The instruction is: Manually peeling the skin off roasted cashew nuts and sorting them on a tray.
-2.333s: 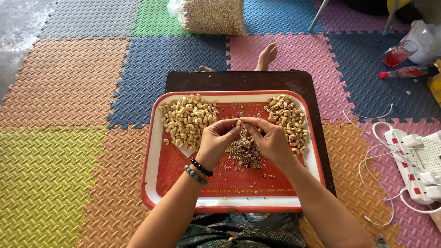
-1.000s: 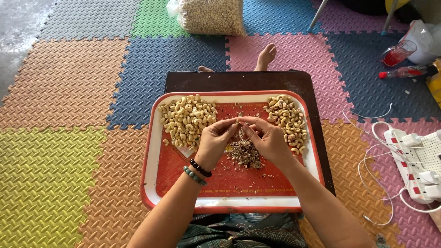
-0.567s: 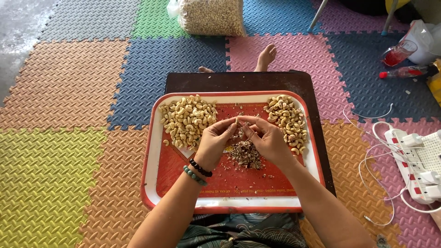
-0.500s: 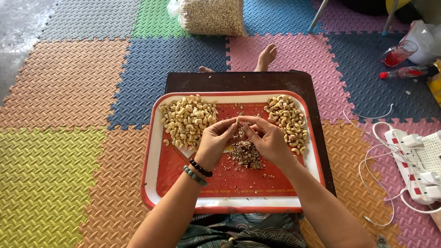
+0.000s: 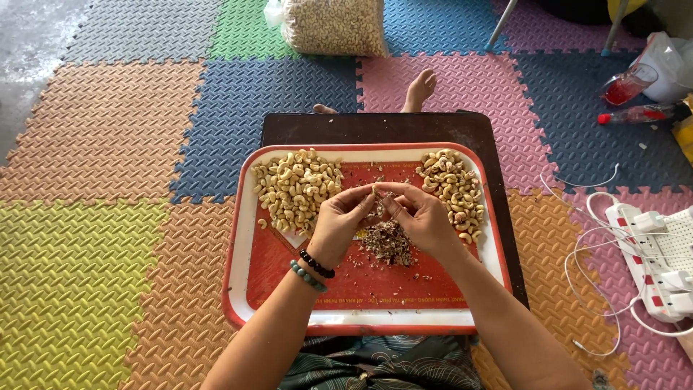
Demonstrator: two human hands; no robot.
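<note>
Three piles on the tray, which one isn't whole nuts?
The middle pile, just below the left hand and right hand: dark brownish flakes of skin. The left pile and right pile are pale whole cashews on the red tray.

Clear sack of nuts (image 5: 333,25), power strip (image 5: 653,253), red bottle (image 5: 635,113), foam mats (image 5: 101,188).

The floor (image 5: 108,238) is covered with interlocking foam mats in orange, yellow, green, blue, pink and navy squares, each embossed with a ridged pattern. At the far left corner bare grey concrete (image 5: 29,43) shows beyond the mats. A low dark brown tabletop (image 5: 375,128) stands in the middle of the mats. At the right edge a white power strip (image 5: 660,249) with plugged cables lies on pink foam. Daylight is even and soft.
</note>
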